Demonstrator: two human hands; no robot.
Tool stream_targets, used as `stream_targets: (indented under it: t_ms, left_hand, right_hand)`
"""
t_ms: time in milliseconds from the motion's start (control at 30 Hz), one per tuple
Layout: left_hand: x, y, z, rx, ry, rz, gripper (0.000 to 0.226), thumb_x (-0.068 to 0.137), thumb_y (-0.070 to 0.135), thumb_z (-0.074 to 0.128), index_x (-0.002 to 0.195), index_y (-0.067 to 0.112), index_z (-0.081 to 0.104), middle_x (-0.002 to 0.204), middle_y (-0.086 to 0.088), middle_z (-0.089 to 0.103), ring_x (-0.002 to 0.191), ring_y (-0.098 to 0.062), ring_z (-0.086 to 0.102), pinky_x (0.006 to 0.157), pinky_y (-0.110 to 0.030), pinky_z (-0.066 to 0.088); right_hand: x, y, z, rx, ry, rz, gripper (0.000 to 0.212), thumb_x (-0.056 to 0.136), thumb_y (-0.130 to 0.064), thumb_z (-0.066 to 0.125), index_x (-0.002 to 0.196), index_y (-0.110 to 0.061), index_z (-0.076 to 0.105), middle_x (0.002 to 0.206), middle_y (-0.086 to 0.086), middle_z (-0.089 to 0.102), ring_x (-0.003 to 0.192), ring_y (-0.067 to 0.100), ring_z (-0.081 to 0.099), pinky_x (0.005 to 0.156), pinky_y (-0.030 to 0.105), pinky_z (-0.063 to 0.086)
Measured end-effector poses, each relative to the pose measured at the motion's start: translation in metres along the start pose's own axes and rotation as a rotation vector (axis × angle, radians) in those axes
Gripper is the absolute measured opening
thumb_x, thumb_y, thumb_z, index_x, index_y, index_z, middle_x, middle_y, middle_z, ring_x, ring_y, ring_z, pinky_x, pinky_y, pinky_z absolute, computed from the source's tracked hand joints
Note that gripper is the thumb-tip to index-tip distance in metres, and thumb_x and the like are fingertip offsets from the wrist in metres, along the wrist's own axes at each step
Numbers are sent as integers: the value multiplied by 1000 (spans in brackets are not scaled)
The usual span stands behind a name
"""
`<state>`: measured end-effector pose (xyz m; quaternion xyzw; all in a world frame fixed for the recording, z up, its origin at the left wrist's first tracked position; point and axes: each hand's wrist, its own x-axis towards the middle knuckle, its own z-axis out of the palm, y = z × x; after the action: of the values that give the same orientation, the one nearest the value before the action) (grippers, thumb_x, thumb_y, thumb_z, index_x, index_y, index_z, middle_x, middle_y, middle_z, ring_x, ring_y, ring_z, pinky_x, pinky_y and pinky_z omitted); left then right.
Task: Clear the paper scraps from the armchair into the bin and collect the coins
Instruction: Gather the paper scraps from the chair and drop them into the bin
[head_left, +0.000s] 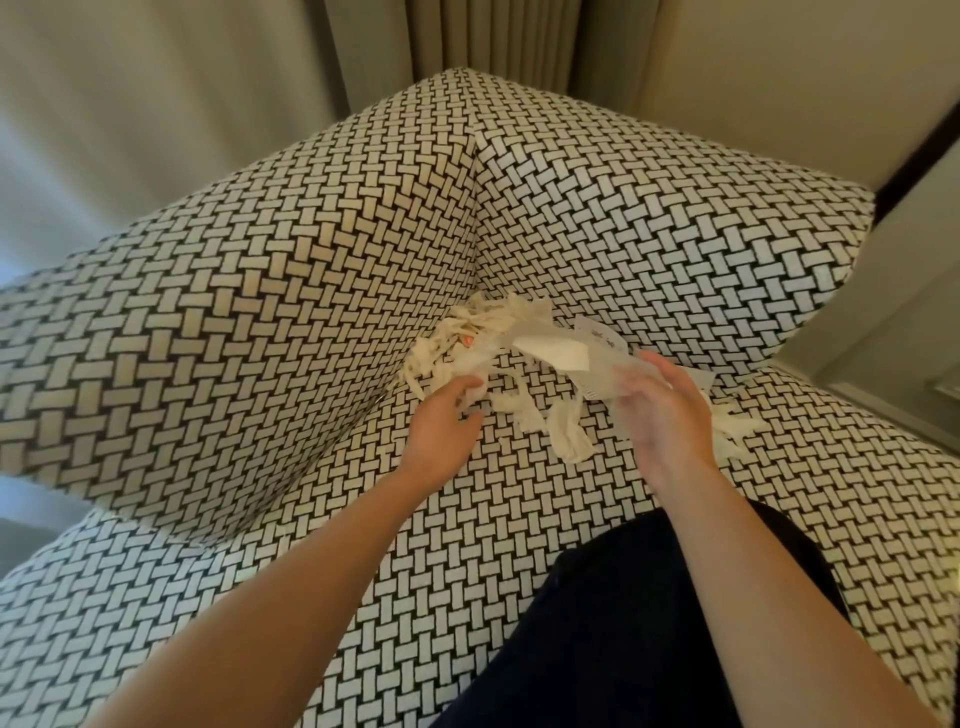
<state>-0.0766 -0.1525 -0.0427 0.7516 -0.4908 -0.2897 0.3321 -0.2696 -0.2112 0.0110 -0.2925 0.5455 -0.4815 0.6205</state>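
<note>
Two walls of the armchair (260, 291) hem the corner, seat open nearer; my left hand (441, 423) pinches paper scraps (467, 332), right hand (670, 421) clutches more.

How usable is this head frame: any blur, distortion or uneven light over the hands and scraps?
Head view: motion blur smears the right hand, the left hand is sharper, the paper scraps read clearly. Head view: wide-angle distortion bows the armchair edges; light is warm on the panel at image left, cooler at image right; no glare.
</note>
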Motion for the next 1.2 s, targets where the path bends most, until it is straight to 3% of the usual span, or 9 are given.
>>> stream_targets:
  t_ms: [233,367,467,567,767,933,1033,1100,1200]
  left_hand:
    - [-1,13,-17,-42,149,20,30,93,12,55,120,24,56,105,1,62,96,-8,56,71,-12,41]
    - [1,28,-25,-134,193,8,32,88,9,62,115,24,56,98,0,66,92,-11,62,77,-26,54]
    - [3,43,-30,-218,188,-11,43,84,6,66,121,22,53,93,-2,68,88,-8,61,65,-10,43]
    - [4,59,-32,-275,171,-35,50,82,4,69,125,22,52,95,0,67,86,-5,61,58,-7,42]
    - [5,95,-13,-400,93,-41,33,82,7,69,112,17,63,103,-6,65,97,-19,63,82,-25,54]
    - [-2,129,20,-514,11,-49,20,84,6,66,101,17,68,100,-11,67,97,-26,65,86,-35,55]
    - [-8,154,44,-550,-41,-58,15,86,9,65,98,17,67,100,-13,67,97,-27,65,80,-30,55]
    - [-12,171,64,-559,-90,-58,16,86,11,65,101,15,68,100,-9,67,98,-25,64,78,-27,53]
    - [-23,196,92,-540,-158,-38,13,85,14,67,97,19,68,113,-6,63,105,-23,60,89,-32,52]
  right_hand:
    - [-6,-2,-5,16,11,49,38,85,-6,62,121,-16,60,118,5,63,107,21,60,94,40,50]
    - [-8,-4,-9,45,13,64,31,85,-6,63,113,-16,60,115,7,63,104,24,61,93,41,51]
    - [-10,-7,-10,49,-8,66,17,83,-6,64,94,-17,58,114,9,62,107,29,60,94,45,50]
    - [-14,-13,-13,47,-36,29,22,84,-4,63,96,-22,59,113,7,61,108,30,59,94,48,49]
    - [-21,-27,-41,221,-68,21,46,89,-3,56,133,-14,50,125,9,59,106,23,62,81,38,56]
    - [-29,-49,-84,306,-58,-3,36,90,-5,55,125,-12,55,116,8,65,99,22,65,75,38,56]
    - [-36,-58,-122,331,-25,-18,26,90,-8,55,115,-15,61,109,4,67,92,18,64,66,31,54]
    - [-43,-60,-154,366,17,-28,21,90,-11,56,109,-19,62,107,2,66,93,17,61,74,30,50]
    - [-54,-55,-207,458,27,-71,26,89,-19,58,115,-18,59,109,2,63,96,17,59,85,32,44]
